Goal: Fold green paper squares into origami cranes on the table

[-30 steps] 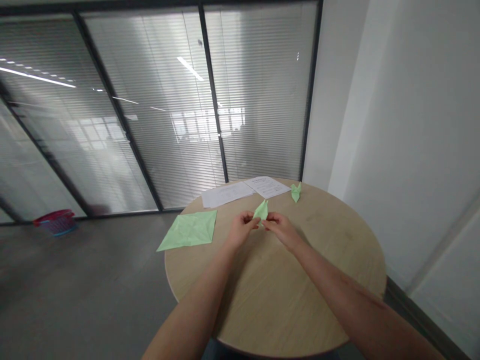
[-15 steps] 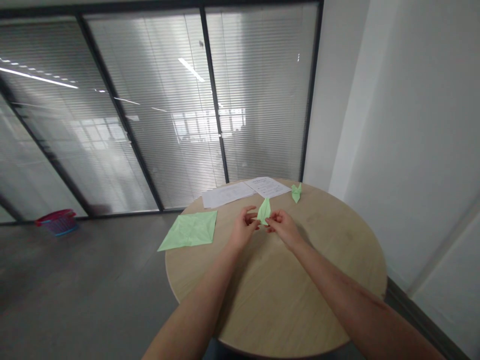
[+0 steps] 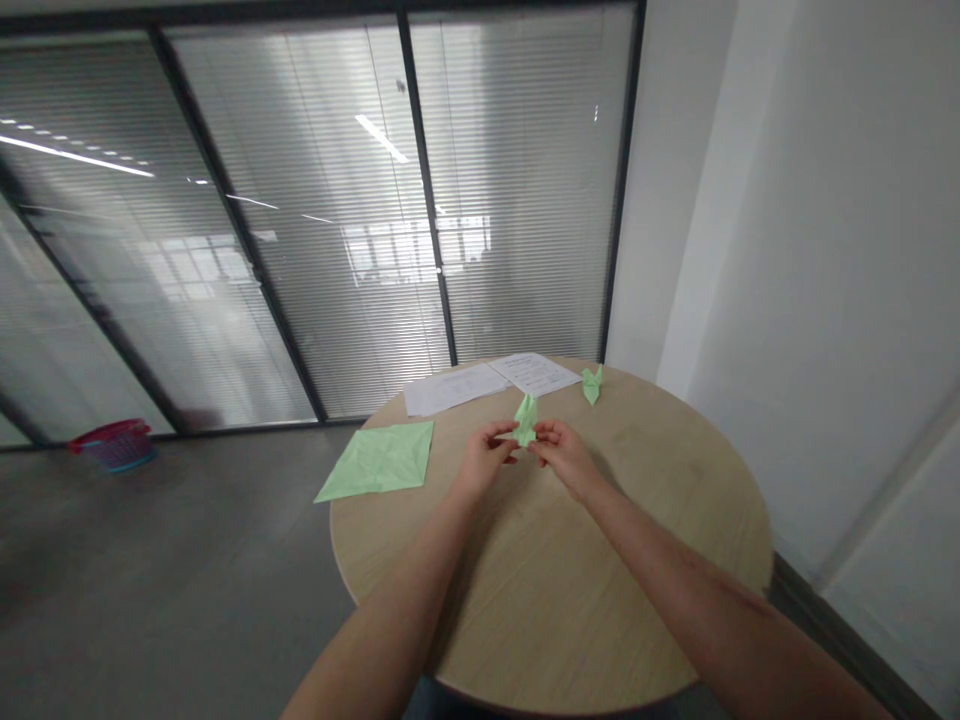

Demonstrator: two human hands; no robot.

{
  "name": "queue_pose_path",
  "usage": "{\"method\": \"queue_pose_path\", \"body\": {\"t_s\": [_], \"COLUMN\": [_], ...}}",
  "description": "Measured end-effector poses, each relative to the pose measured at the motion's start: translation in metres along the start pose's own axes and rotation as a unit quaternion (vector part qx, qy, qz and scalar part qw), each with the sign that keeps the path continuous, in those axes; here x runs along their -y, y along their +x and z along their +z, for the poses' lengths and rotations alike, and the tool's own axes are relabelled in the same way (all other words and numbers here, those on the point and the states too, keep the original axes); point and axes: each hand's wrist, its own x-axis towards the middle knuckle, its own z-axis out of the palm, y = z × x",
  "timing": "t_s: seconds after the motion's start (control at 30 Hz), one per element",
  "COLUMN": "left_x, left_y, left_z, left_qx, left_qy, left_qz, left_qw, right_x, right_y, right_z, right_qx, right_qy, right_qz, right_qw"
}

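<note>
A small piece of folded green paper (image 3: 526, 420) stands upright between my hands, above the round wooden table (image 3: 585, 570). My left hand (image 3: 486, 455) pinches its left side between thumb and fingers. On the other side, my right hand (image 3: 559, 455) grips the lower right edge the same way. The paper narrows to a point at the top, and its lower sides are partly hidden by my fingertips. Beyond my right hand sits a green origami figure (image 3: 592, 385) with pointed tips. A creased green sheet (image 3: 382, 460) lies left of my left hand.
White sheets (image 3: 457, 388) and a printed page (image 3: 536, 373) lie at the table's far edge. The green sheet's corner overhangs the left edge. A red and blue basket (image 3: 116, 445) stands on the floor at left. Glass panels with blinds (image 3: 517, 200) rise behind, a white wall (image 3: 847, 250) at right.
The folded paper has turned and looks narrower, with its upper part now showing a split. My left fingers have closed in on its left side. The other papers have stayed put.
</note>
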Motion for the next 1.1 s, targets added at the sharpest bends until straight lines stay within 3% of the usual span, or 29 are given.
{"method": "queue_pose_path", "body": {"t_s": [0.27, 0.43, 0.7, 0.87, 1.1], "left_x": [-0.0022, -0.0040, -0.0032, -0.0015, -0.0010], "left_y": [-0.0007, -0.0017, -0.0026, -0.0008, 0.0002], "left_z": [-0.0024, -0.0031, -0.0020, -0.0046, -0.0052], "left_qx": [0.063, 0.049, 0.004, 0.037, -0.002], "left_qy": [-0.012, -0.025, -0.034, 0.003, -0.041], "left_qz": [-0.027, -0.038, -0.049, -0.042, -0.039], "left_qw": [0.998, 0.998, 0.998, 0.998, 0.998], "right_x": [0.0036, 0.0005, -0.0033, 0.0014, -0.0011], "right_y": [-0.0024, -0.0006, -0.0012, -0.0024, 0.0008], "right_z": [-0.0012, -0.0006, -0.0011, -0.0013, -0.0016], "right_qx": [-0.005, 0.030, 0.018, 0.034, -0.009], "right_qy": [0.007, 0.024, 0.070, -0.013, -0.010], "right_qz": [-0.007, -0.020, 0.025, 0.000, -0.015], "right_qw": [1.000, 0.999, 0.997, 0.999, 1.000]}}
